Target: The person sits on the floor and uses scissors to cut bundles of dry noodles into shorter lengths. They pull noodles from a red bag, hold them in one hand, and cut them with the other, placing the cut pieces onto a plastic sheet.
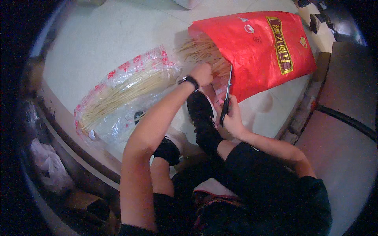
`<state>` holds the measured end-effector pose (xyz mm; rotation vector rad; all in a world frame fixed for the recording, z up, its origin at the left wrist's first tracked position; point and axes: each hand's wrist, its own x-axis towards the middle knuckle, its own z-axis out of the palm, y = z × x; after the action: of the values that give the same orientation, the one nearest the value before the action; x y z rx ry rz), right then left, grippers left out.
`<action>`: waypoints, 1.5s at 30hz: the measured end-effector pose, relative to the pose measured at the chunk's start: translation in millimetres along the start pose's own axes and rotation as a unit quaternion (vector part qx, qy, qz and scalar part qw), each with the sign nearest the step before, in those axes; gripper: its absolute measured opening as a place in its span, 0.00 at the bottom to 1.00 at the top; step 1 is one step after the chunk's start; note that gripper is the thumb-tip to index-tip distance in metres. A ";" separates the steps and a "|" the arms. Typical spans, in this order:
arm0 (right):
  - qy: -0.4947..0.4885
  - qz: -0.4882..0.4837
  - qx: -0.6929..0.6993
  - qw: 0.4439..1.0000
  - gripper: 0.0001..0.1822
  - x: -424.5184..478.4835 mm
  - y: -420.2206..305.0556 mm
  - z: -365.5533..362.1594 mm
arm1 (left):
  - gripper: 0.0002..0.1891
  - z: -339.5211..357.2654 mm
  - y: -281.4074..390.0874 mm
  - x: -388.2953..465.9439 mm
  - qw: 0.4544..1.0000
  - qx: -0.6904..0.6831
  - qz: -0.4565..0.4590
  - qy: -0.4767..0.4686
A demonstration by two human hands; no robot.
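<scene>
In my right hand (234, 119) is a pair of black-handled scissors (226, 97), its blades pointing up along the mouth of a large red bag (260, 53). Thin tan dried strands (199, 48) stick out of that mouth onto the floor. My left hand (203, 74), with a dark watch (190, 82) on the wrist, is curled against the near side of these strands. What lies inside its fingers is hidden. Clear plastic with a pinkish tint (220, 93) shows between the two hands.
On the left, a clear plastic bag with red print (135, 63) holds long pale strands (127, 91) on the pale floor (88, 41). My black shoe (200, 110) is just below my left hand. A grey padded seat (339, 141) stands at right. A whitish plastic bag (48, 162) lies far left.
</scene>
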<state>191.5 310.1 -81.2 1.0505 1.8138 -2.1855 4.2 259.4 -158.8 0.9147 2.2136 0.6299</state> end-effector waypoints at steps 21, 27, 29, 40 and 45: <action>-0.065 0.068 0.020 0.995 0.27 -13.0 17.9 -17.4 | 0.13 27.8 -96.6 -76.3 0.995 0.045 0.008 0.090; -0.094 0.163 0.029 0.982 0.30 -20.0 -12.6 -43.1 | 0.13 -23.8 -39.8 -45.4 0.996 0.058 0.021 0.059; -0.140 0.172 0.003 0.975 0.31 -17.8 -15.3 -54.7 | 0.14 -30.1 -31.4 -12.0 0.993 0.068 0.069 0.062; -0.285 0.226 0.068 0.929 0.32 21.3 -14.0 -80.6 | 0.27 -76.8 -44.7 -5.4 0.958 -0.131 0.023 -0.252; -0.312 0.227 0.064 0.920 0.35 50.0 -29.5 -75.2 | 0.16 -70.9 -54.6 -20.4 0.937 -0.224 0.041 -0.265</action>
<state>171.6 402.7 -88.7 0.5965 1.0417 -2.0328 -59.4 196.5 -137.9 0.8184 1.4785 0.7786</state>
